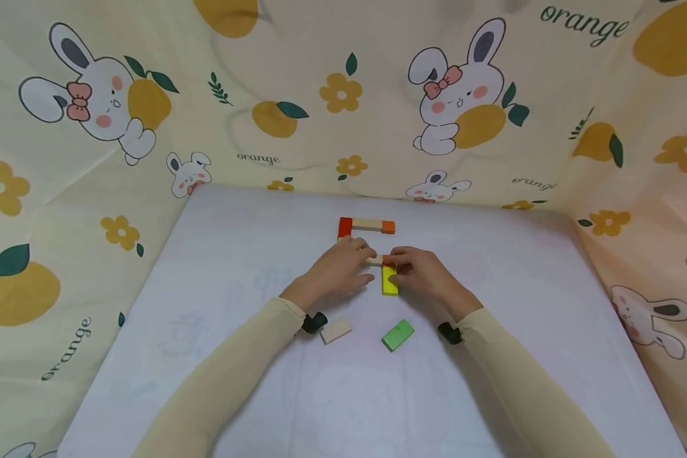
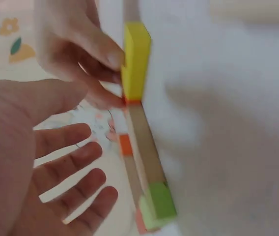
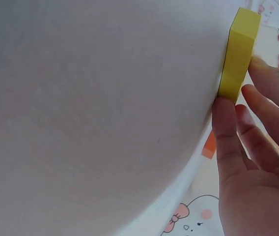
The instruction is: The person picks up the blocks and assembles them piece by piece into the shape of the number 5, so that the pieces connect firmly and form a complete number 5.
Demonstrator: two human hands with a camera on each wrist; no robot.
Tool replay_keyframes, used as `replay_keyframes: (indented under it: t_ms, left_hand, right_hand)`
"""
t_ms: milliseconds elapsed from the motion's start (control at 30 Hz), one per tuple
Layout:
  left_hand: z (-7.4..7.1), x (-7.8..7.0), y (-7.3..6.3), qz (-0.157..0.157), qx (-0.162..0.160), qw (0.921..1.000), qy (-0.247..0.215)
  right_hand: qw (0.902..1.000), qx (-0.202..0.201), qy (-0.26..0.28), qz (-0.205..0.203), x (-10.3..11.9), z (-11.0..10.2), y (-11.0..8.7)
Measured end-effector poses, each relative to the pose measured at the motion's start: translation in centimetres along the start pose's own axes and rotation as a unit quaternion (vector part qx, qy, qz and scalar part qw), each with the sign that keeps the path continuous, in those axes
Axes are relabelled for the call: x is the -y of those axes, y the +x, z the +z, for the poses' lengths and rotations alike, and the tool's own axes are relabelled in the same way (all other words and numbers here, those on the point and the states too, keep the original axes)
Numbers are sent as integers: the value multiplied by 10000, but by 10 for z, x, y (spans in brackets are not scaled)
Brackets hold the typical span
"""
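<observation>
A yellow block point(image 1: 389, 284) lies at the right end of a row on the white table, meeting a plain wooden block point(image 1: 375, 260). My right hand point(image 1: 425, 273) pinches the yellow block between thumb and fingers, as the right wrist view shows up close. An orange piece point(image 2: 132, 102) shows at the joint of the yellow and wooden blocks. Over the row's left part hovers my left hand point(image 1: 339, 266), fingers spread and holding nothing. It hides a green block point(image 2: 163, 200) from the head view; the left wrist view shows that block at the wooden block's other end.
Farther back, a red block point(image 1: 345, 226), a wooden block point(image 1: 367, 224) and an orange block point(image 1: 388, 227) form a line. Nearer me lie a loose wooden block point(image 1: 336, 331) and a loose green block point(image 1: 398, 335). A patterned cloth point(image 1: 309, 83) rises behind the table.
</observation>
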State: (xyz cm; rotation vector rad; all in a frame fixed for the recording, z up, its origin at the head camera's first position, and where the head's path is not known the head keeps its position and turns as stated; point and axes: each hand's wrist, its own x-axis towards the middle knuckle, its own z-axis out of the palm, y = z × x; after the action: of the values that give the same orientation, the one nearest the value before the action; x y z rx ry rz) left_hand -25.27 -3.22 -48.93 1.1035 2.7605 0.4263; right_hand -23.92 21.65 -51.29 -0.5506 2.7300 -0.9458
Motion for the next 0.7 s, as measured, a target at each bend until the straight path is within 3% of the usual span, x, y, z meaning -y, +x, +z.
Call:
replay_keyframes:
  t_ms: [133, 267, 433, 700]
  left_hand:
    - [1, -14, -9, 429, 172, 9979, -462]
    - [6, -27, -17, 733, 592, 9933, -663]
    - [16, -41, -24, 1088, 912, 9875, -677]
    - [41, -56, -32, 1507, 940, 9837, -271]
  right_hand:
    - [9997, -44, -124, -211, -4, 1, -1]
    - [9993, -68, -174, -318, -6, 1, 0]
    - [9996, -90, -118, -252, -4, -1, 2]
    - [9999, -54, -51, -102, -1, 0, 0]
